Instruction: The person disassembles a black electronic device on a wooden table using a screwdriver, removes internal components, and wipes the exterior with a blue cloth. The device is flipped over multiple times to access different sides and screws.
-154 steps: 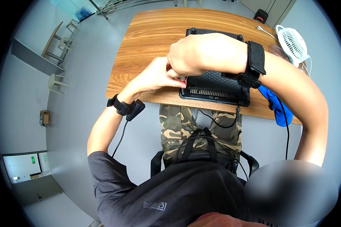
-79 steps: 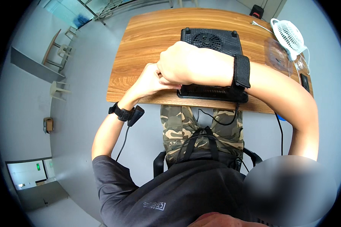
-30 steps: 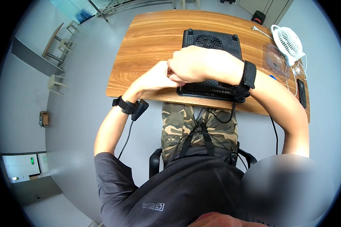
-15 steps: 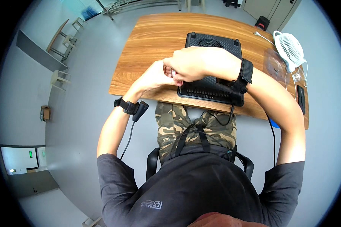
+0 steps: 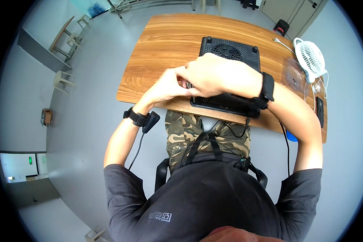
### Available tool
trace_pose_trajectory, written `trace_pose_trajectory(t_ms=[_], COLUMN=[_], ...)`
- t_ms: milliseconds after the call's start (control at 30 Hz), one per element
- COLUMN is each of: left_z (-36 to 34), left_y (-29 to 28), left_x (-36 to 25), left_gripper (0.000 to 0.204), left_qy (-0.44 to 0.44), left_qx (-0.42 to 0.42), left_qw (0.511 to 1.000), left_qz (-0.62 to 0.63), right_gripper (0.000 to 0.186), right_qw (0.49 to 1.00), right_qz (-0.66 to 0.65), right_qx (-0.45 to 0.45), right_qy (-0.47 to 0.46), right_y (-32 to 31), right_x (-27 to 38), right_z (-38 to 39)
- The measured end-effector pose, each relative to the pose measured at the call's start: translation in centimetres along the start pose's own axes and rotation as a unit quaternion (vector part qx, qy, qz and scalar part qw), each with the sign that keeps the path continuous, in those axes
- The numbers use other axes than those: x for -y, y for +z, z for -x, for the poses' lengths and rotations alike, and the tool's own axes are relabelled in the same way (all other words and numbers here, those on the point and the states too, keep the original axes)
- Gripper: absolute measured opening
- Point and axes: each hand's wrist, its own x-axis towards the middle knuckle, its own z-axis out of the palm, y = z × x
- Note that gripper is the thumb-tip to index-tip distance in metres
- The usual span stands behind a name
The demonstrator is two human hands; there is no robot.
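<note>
On the wooden table in front of me lies a flat black appliance (image 5: 252,52), underside up, with a round fan grille, small corner feet and rows of vent slots. My right hand (image 5: 209,76) reaches across it, and its back hides much of the middle. At the appliance's left edge its curled fingers meet those of my left hand (image 5: 168,84). The fingers of both hands are closed together around something small, which they cover. Black straps circle both wrists; the left one carries a small black box (image 5: 151,122) with a cable.
A white fan (image 5: 310,57) stands at the table's right side, beside a clear plastic tray (image 5: 293,76) and loose white cords. Further along that edge lies a narrow black object (image 5: 320,112). A black cord (image 5: 246,128) hangs from the appliance over the near edge of the wooden table (image 5: 153,56).
My right hand has come slightly nearer to me and turned, baring more of the fan grille. The left hand stays against it, its fingers now more hidden. The whole view has shifted a little.
</note>
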Motion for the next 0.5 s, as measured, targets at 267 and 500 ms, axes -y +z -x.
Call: trace_pose_trajectory(t_ms=[267, 500], left_z=[0.0, -1.1], left_y=[-1.1, 0.1], left_x=[0.1, -0.8], left_gripper=[0.065, 0.034], left_qy=[-0.073, -0.001], left_qx=[0.115, 0.071], left_qw=[0.988, 0.995], left_qz=[0.068, 0.073], right_gripper=[0.032, 0.04], right_qw=[0.999, 0.993], right_qz=[-0.049, -0.059], right_qx=[0.011, 0.076], right_qy=[-0.008, 0.074], right_y=[0.3, -1.8], right_x=[0.1, 0.3], right_z=[-0.5, -0.9])
